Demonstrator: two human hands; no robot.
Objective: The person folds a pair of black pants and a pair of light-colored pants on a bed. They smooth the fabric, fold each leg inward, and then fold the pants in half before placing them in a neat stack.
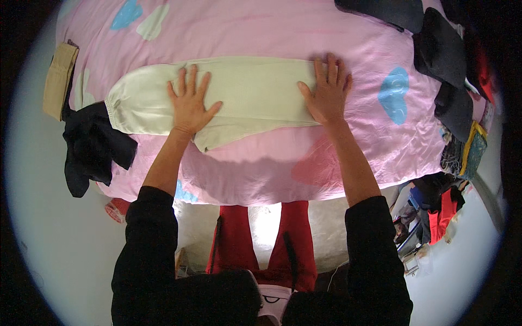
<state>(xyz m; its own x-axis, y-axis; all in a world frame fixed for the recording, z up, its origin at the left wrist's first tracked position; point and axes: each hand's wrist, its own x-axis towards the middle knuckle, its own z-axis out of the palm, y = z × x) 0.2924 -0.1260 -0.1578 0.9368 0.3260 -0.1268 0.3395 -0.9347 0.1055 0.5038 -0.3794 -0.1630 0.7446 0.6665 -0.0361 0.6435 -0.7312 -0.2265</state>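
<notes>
A pale cream garment, probably trousers folded lengthwise, lies across the pink bedding in front of me. Its gathered elastic cuff is at the left end, and a pointed flap of cloth sticks out along the near edge. My left hand rests palm down on the cloth, left of its middle, fingers spread. At the right end my right hand lies flat over the garment's edge, fingers apart, hiding part of that edge. Neither hand grips anything.
Pink bedding with printed hearts covers the bed. A black garment and a folded tan cloth sit at the left edge. Dark clothes lie along the right side. Below them, clothes including a red piece are heaped beyond the bed.
</notes>
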